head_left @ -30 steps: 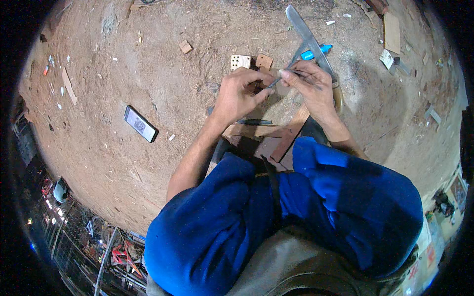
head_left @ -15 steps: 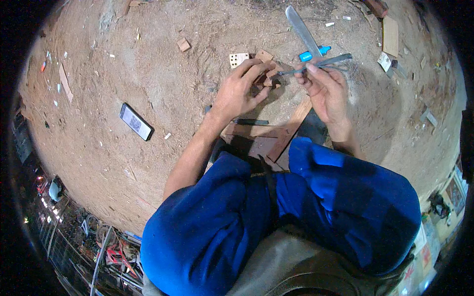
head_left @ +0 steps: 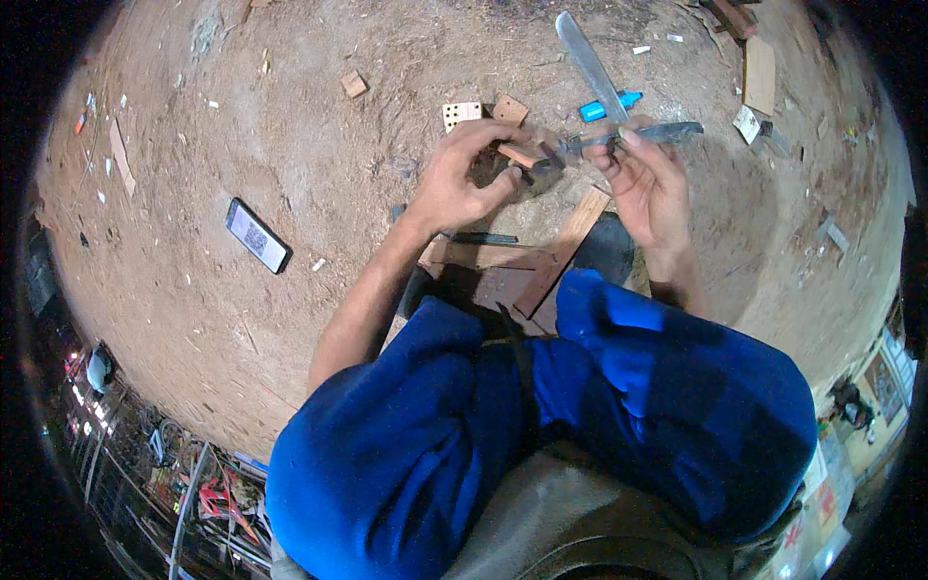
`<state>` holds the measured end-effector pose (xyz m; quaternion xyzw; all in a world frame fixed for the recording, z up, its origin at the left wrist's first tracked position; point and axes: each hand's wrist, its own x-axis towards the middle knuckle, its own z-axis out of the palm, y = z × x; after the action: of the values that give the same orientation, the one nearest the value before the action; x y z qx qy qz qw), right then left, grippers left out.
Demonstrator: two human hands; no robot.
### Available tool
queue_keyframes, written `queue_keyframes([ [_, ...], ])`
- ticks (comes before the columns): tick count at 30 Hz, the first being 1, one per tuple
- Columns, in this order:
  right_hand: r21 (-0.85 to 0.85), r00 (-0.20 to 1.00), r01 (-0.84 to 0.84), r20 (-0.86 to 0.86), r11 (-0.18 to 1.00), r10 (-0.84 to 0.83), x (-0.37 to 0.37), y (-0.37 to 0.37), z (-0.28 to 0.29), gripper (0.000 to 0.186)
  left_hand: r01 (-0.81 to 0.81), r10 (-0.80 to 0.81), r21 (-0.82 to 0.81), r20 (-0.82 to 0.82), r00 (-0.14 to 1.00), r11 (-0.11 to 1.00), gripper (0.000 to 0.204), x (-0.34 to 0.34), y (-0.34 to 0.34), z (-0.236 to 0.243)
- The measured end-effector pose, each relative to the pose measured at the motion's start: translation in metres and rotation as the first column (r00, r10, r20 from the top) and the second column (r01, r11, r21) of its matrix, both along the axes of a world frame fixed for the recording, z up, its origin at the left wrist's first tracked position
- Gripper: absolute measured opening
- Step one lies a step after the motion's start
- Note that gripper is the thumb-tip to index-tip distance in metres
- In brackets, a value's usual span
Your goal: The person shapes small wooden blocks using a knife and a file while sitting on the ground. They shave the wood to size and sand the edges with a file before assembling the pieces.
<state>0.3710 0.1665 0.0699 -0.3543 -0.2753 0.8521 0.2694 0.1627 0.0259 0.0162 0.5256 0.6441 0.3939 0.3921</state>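
Observation:
My left hand [head_left: 459,174] is closed on a small reddish-brown wooden block [head_left: 523,155], held between thumb and fingers above the sandy ground. To its right, my right hand [head_left: 646,184] pinches a thin dark grey strip [head_left: 674,132] between thumb and fingers, its near end pointing at the block and blurred. Beyond my right hand is a long metal knife blade [head_left: 588,60], crossing a blue marker-like object [head_left: 611,105]; the blade's lower end is hidden by the hand. Past my left hand lie a cream tile with dark dots [head_left: 462,115] and a small wooden piece with holes [head_left: 510,109].
Between my knees are a wooden board [head_left: 570,246] and another dark strip [head_left: 483,238]. A phone [head_left: 258,236] lies at left on the ground. A wood offcut [head_left: 354,84] lies farther off, and a larger wooden piece [head_left: 760,75] at far right. Clutter fills the lower left.
The wooden block in my left hand has turned to show a flat face. My right hand has shifted slightly right with the strip, whose tip has drawn back from the block.

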Motion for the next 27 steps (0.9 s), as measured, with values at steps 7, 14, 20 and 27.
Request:
queue_keyframes([
  [7, -0.184, 0.987, -0.124, -0.122, 0.975, 0.102, 0.003, -0.009, -0.004, 0.013, -0.057, 0.097, 0.298, -0.123, 0.988, 0.953, 0.064, 0.025, 0.011, 0.010],
  [14, -0.080, 0.968, -0.219, -0.144, 0.972, 0.206, -0.001, -0.008, 0.006, 0.010, -0.101, 0.132, 0.447, -0.038, 0.991, 0.889, 0.040, 0.032, 0.012, 0.013],
  [20, 0.039, 0.989, -0.145, -0.034, 0.989, 0.146, -0.002, -0.007, 0.008, 0.010, -0.130, 0.115, 0.382, 0.063, 0.991, 0.915, 0.021, 0.036, 0.008, 0.008],
  [27, -0.024, 0.999, -0.047, -0.024, 0.999, 0.046, 0.005, -0.002, 0.001, 0.013, -0.119, 0.149, 0.257, -0.100, 0.984, 0.959, 0.043, 0.036, 0.006, -0.008],
])
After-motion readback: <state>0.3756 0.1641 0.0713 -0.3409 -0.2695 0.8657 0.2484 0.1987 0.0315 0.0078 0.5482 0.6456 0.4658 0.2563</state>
